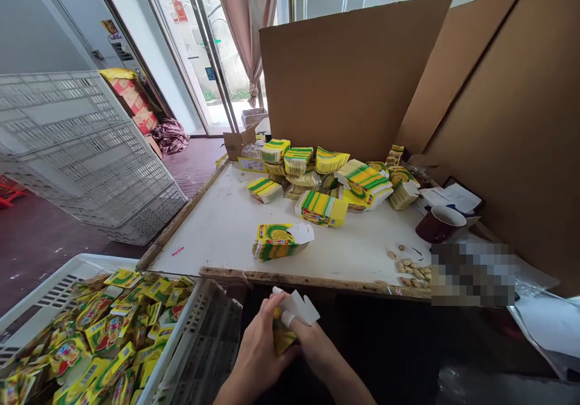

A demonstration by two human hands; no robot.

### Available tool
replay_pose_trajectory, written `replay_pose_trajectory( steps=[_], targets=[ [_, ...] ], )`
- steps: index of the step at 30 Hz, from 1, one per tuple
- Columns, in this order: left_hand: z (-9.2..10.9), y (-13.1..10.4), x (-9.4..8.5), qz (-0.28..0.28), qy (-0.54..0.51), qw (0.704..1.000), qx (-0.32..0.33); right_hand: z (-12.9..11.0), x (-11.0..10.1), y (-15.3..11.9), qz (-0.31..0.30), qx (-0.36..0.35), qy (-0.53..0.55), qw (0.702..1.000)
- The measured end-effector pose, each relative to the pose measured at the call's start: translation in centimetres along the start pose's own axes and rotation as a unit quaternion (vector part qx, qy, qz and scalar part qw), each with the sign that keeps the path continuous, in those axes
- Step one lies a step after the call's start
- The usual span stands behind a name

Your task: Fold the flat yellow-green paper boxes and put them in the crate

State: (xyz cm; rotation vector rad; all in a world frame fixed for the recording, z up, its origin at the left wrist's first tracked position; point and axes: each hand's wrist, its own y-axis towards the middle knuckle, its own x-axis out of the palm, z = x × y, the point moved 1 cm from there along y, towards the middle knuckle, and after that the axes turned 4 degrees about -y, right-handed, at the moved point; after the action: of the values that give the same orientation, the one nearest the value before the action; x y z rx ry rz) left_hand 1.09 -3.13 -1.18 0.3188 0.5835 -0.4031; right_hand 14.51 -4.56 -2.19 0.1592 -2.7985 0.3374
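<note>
Below the table's front edge, both of my hands are on one small yellow carton [283,340] with raised white flaps. My left hand [260,341] wraps round its left side, fingers bent over the top. On its right, my right hand [312,341] has its fingers at the white flap, partly hidden by it. A stack of flat yellow-green cartons [281,249] lies just beyond them on the white table [217,226]. Farther back are another carton bundle [319,207] and several piled bundles [365,181].
A white crate [170,353] at the lower left holds many small yellow cartons [109,332]. Stacked crates [104,157] stand behind it. At the right are a dark mug [437,226] and peanuts [412,269]; cardboard panels [348,78] rise behind the table.
</note>
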Motion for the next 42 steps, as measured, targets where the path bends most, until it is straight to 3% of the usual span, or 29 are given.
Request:
replay_pose_trajectory(
  steps=[3,6,10,14,18,23,30,34,40,42],
  targets=[
    [0.3,0.2,0.2,0.0,-0.003,0.999,0.038,-0.1,0.2,0.1,-0.024,0.021,0.024,0.999],
    [0.8,0.7,0.0,-0.001,-0.013,1.0,0.027,-0.1,-0.1,0.2,-0.025,0.013,0.005,1.0],
    [0.8,1.5,0.0,-0.028,-0.017,0.999,0.006,-0.3,-0.7,-0.3,-0.033,-0.089,-0.125,0.988],
    [-0.1,2.0,0.3,-0.029,0.017,0.999,0.034,-0.6,-0.8,-1.1,-0.052,-0.182,-0.294,0.937],
    [-0.8,2.3,0.3,0.013,0.019,0.998,0.05,-0.4,-1.0,-0.6,-0.042,-0.242,-0.322,0.914],
    [-1.0,2.4,-1.2,0.077,0.082,0.993,0.022,-0.6,-2.2,0.8,0.039,-0.304,-0.316,0.898],
    [-1.4,2.5,-3.7,0.065,0.034,0.997,-0.01,-2.3,-3.3,1.9,-0.071,-0.24,-0.456,0.854],
    [-1.3,3.1,-4.4,0.058,0.005,0.998,-0.022,-3.9,-3.7,2.7,-0.104,-0.228,-0.457,0.853],
    [-0.6,4.3,-4.8,0.105,0.03,0.994,-0.009,-4.6,-1.6,4.0,-0.017,-0.23,-0.383,0.895],
    [-1.1,4.0,-5.5,0.121,0.032,0.992,-0.021,-4.8,-0.8,4.6,-0.017,-0.226,-0.379,0.897]
  ],
)
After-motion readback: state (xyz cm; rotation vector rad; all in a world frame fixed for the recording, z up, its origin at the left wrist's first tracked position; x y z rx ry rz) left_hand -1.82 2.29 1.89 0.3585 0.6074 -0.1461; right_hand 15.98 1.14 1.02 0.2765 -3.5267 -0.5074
